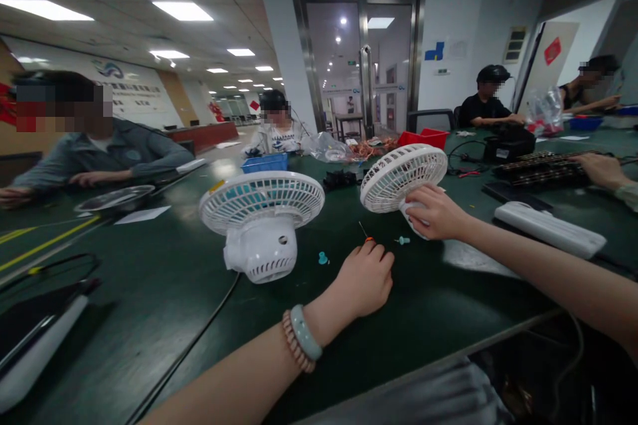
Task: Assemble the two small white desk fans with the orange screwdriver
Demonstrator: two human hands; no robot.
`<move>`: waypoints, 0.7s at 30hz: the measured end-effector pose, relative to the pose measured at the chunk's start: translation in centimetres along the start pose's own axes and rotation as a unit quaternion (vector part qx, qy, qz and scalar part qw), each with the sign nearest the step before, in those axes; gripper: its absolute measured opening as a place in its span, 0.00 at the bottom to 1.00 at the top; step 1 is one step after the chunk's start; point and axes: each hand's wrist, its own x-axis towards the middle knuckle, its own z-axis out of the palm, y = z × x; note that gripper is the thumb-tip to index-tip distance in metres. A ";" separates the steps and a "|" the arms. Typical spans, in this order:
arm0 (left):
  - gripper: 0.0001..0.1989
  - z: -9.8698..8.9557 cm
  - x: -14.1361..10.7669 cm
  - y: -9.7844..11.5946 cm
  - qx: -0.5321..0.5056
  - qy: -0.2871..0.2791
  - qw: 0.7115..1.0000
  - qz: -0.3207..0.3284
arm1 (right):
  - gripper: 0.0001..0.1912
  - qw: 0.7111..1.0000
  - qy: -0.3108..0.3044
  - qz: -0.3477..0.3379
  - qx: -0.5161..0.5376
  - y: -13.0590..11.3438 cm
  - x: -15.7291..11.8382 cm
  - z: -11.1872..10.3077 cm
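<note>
My right hand (431, 212) is closed round the neck of a small white fan (405, 172), whose round grille tilts up to the left. Low on the green table, my left hand (366, 275) is curled round a screwdriver (369, 238); only its thin shaft and a bit of orange handle show beyond the fingers. To the left lies a second white fan (264, 246), grille upward, with blue blades inside and a cable running from its housing. Two small turquoise plastic pieces, one turquoise piece (323, 257) and another turquoise piece (403, 240), rest between the fans.
A white power strip (551, 229) lies at the right. Farther back are a blue tray (265, 163), a red bin (423, 138), a plastic bag (326, 147) and dark cables (341, 178). Several people sit round the table; a co-worker's hand (603, 169) reaches in at the right.
</note>
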 end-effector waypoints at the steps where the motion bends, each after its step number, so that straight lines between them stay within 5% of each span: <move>1: 0.14 0.0 -0.1 -0.2 -0.004 -0.004 1.000 -0.008 | 0.07 1.000 -0.004 0.004 0.003 0.0 0.2 0.0; 9: 0.16 0.5 -0.5 -0.4 -0.017 -0.015 0.998 -0.061 | 0.07 0.998 -0.008 0.013 0.065 0.3 1.3 1.2; 21: 0.19 0.8 -1.8 0.1 0.027 -0.012 0.992 -0.121 | 0.18 0.995 0.015 0.039 0.095 -1.2 -0.9 1.7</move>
